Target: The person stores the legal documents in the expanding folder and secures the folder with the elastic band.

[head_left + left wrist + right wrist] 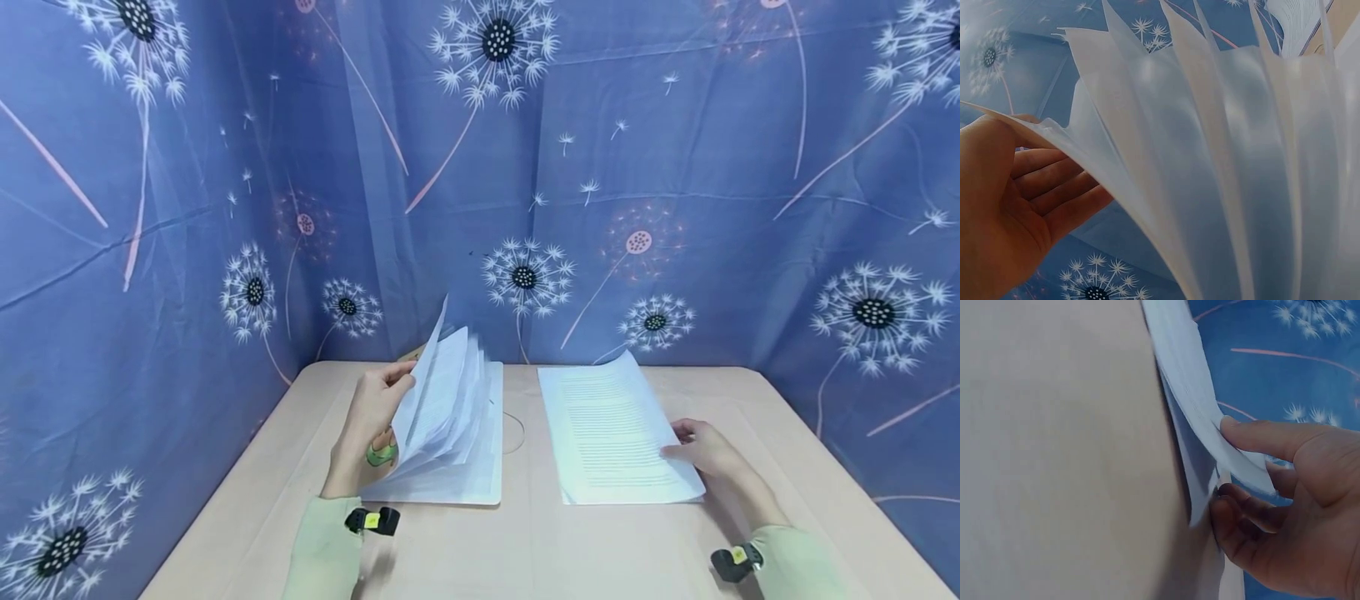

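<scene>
My left hand (375, 404) pinches the left edge of raised leaves in a folder (495, 467) that lies open at the table's left. In the left wrist view, several translucent plastic sleeves (1247, 156) fan upright beside the hand, the thumb lying over the pinched edge and the other fingers behind it. A brown and green patterned part of the folder (381, 450) shows under the left hand. On the right, my right hand (708, 450) holds the right edge of printed paper sheets (615, 425). Its thumb is on top, and the lower right corner bends up in the right wrist view.
Both items lie on a pale beige table (532, 542), with a strip of tabletop between them. A thin loop (519, 433) pokes out at the folder's right side. Blue dandelion-print cloth (450, 167) hangs behind the table and along its sides.
</scene>
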Tool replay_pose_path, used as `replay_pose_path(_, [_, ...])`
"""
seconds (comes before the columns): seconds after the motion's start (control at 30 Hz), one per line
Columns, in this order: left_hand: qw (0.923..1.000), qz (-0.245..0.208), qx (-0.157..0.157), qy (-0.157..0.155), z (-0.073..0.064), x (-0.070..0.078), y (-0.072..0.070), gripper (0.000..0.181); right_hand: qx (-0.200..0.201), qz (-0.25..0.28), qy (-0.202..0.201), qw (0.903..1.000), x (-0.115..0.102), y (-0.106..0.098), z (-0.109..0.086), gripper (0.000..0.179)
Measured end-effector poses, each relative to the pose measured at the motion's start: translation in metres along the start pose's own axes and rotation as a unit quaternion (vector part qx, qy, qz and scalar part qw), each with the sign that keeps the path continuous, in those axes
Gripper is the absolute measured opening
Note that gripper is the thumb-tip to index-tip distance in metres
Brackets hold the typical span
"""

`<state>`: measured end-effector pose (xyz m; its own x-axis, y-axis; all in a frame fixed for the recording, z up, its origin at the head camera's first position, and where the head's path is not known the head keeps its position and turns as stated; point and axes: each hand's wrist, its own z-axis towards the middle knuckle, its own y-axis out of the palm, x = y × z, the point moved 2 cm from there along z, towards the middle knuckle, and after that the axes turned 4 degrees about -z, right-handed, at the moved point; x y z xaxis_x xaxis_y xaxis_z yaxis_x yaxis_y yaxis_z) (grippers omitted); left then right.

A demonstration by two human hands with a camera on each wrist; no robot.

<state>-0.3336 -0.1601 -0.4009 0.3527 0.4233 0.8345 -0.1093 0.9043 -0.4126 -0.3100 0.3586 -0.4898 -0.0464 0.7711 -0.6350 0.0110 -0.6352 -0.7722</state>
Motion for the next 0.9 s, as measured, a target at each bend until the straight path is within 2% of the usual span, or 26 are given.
replay_pose_path(0.2, [1.0, -0.002, 0.002, 0.002, 0.0, 0.001, 0.0, 0.035, 0.006, -0.019, 0.007, 0.9998, -0.007, 0.006, 0.003, 0.052])
replay_pose_path(0.5, [1.0, 0.003, -0.002, 0.003, 0.0, -0.001, 0.001, 0.035, -0.009, -0.011, 0.081, 0.9966, -0.012, 0.008, 0.003, 0.057])
replay_pose_path(0.63, [1.0, 0.003, 0.0, 0.0, -0.001, -0.001, 0.0, 0.035, -0.021, -0.011, 0.105, 0.9942, -0.012, 0.009, 0.003, 0.069])
replay_pose_path(0.77, [1.0, 0.0, 0.004, 0.003, -0.001, -0.001, 0.0, 0.034, -0.033, -0.001, 0.095, 0.995, -0.009, 0.008, 0.003, 0.08])
replay_pose_path(0.9, [1.0, -0.002, 0.005, 0.001, 0.0, -0.001, 0.001, 0.034, -0.036, 0.046, 0.058, 0.9966, -0.005, 0.006, 0.0, 0.062])
